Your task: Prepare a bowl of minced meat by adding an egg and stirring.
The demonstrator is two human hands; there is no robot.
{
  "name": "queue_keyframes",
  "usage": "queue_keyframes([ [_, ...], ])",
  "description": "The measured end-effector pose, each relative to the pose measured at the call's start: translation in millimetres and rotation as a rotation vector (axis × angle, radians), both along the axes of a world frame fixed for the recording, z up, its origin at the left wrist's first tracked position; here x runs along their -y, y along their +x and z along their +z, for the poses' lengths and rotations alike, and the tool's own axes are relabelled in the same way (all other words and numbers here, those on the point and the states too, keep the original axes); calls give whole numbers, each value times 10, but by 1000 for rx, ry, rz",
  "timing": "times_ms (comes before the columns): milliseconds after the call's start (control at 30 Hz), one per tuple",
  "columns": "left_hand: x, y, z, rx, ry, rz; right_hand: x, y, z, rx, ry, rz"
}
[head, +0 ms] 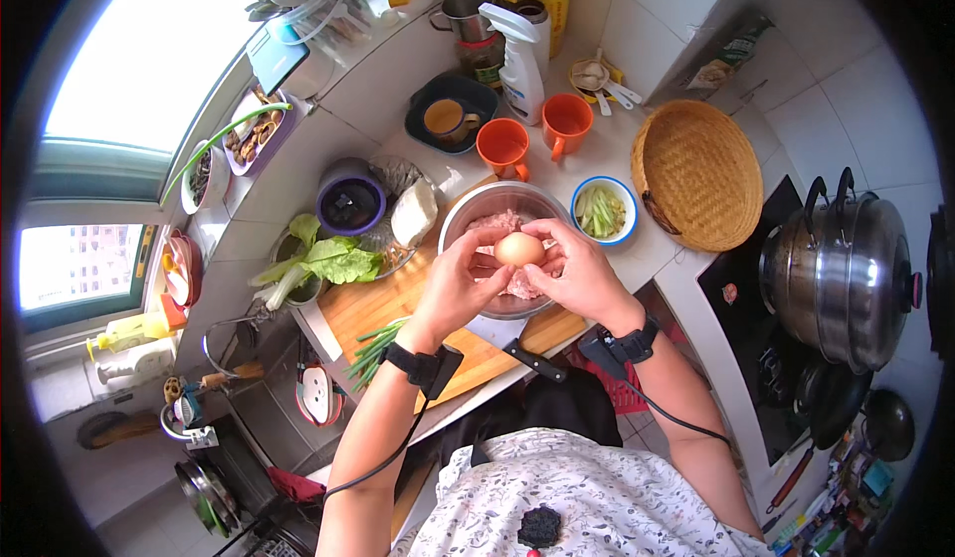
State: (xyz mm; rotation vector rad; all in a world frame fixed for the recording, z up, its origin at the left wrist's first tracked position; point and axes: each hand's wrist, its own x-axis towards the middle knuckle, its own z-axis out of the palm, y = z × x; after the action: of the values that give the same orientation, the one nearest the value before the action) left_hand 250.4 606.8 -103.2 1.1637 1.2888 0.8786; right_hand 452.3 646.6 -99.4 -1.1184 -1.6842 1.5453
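A whole brown egg (519, 249) is held between the fingertips of both my hands, above a metal bowl (456, 214). My left hand (464, 277) grips it from the left and my right hand (578, 270) from the right, thumbs close together on the near side. I see no crack in the shell. Pink minced meat (496, 221) lies in the bowl below, partly hidden by my hands. The bowl stands on a wooden cutting board (358, 307). Just in front of it is a knife with a black handle (533, 359), its blade partly under the bowl.
Green onions (377, 348) lie on the board's left part, near leafy greens (328, 258). Right of the bowl sits a blue-rimmed bowl of chopped greens (603, 211). Beyond are orange mugs (501, 147), a woven basket (697, 176) and a steamer pot (835, 281) on the stove.
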Motion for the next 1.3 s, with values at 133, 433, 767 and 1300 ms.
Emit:
queue_keyframes([
  [133, -20, 4, 31, -96, 94, -37, -4, -34, -131, 24, 141, -9],
  [433, -2, 8, -38, -193, 109, 23, -12, -114, -217, 13, 109, -41],
  [767, 7, -7, -134, -188, 127, 88, -30, -184, -254, -1, 120, -50],
  [1300, 10, 38, -255, -178, -104, 143, -14, -287, -318, 88, 176, -100],
])
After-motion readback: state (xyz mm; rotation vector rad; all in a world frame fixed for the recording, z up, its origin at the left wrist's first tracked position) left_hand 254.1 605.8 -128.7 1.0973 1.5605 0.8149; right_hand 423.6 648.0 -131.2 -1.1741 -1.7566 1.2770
